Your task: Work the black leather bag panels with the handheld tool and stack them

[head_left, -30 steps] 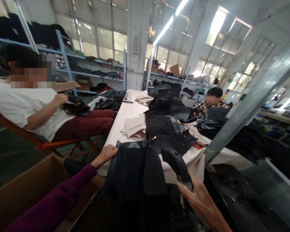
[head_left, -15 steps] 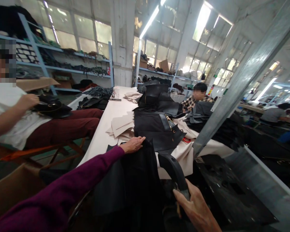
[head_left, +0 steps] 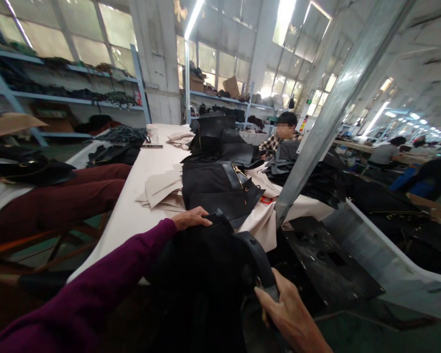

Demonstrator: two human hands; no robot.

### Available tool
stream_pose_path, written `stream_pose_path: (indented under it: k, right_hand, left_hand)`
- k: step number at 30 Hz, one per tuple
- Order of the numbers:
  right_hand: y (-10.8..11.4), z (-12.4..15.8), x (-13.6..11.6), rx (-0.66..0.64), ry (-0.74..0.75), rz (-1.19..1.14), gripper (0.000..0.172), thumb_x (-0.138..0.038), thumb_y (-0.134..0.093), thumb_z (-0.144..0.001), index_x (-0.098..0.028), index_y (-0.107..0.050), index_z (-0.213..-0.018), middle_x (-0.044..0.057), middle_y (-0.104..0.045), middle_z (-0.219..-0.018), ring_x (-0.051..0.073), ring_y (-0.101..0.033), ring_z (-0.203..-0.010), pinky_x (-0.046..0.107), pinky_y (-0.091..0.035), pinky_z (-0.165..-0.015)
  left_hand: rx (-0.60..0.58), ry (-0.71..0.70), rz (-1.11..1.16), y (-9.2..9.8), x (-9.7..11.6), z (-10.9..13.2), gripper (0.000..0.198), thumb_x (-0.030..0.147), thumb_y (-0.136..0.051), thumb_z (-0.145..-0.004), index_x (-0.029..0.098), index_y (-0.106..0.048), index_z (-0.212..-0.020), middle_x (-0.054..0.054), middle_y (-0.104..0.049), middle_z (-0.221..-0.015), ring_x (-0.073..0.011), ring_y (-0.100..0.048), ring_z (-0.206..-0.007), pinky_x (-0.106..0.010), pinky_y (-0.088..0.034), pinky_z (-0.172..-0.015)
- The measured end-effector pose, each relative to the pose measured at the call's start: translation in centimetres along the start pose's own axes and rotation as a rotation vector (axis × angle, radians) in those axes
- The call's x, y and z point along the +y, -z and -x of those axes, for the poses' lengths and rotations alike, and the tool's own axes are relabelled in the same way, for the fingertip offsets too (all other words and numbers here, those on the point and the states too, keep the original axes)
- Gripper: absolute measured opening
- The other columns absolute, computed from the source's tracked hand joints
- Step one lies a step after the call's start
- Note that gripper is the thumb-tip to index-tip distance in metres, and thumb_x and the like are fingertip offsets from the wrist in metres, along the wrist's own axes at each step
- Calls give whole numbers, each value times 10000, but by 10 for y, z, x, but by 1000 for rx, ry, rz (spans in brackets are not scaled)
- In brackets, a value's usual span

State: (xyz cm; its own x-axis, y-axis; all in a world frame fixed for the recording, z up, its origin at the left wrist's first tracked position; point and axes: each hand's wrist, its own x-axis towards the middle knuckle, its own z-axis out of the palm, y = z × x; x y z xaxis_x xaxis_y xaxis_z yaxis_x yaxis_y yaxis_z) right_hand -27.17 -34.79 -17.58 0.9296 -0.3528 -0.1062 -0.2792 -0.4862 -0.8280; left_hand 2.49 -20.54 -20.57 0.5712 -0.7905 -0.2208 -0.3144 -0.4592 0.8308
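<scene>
In the lower middle of the head view, my left hand (head_left: 191,218) is closed at the upper edge of a black bag piece (head_left: 202,264), thumb towards me. The dark, limp piece hangs below, and its lower part is lost in shadow. My right hand (head_left: 288,304) grips a thick, curved black strap (head_left: 259,255) with a small metal ring near my thumb. Whether strap and bag piece are joined I cannot tell. Just beyond my left hand lies a black panel (head_left: 215,189) with a gold zipper, beside a stack of pale sheets (head_left: 163,187).
A white-covered table (head_left: 115,211) runs ahead, with black pieces piled farther back. A slanted metal post (head_left: 316,142) stands at its right, near a grey bin (head_left: 393,255). One person's maroon-clad legs (head_left: 91,196) are at left; another person (head_left: 284,130) sits behind the piles.
The view has shifted right. My left hand has gone from lying outstretched on the black piece to gripping its edge, and the piece looks more bunched. My right hand keeps hold of the strap.
</scene>
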Motion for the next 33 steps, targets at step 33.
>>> stream_pose_path:
  k: [33]
  right_hand:
    - [-38,2,-41,7,219,48,92,-262,-505,-785,-180,-481,-819,-60,-495,-542,103,-513,-424,189,-390,-411]
  left_hand:
    - [-108,9,645,-44,8,116,249,244,-683,-604,113,-671,-815,-39,-678,-734,-121,-577,-571,-204,-436,-542]
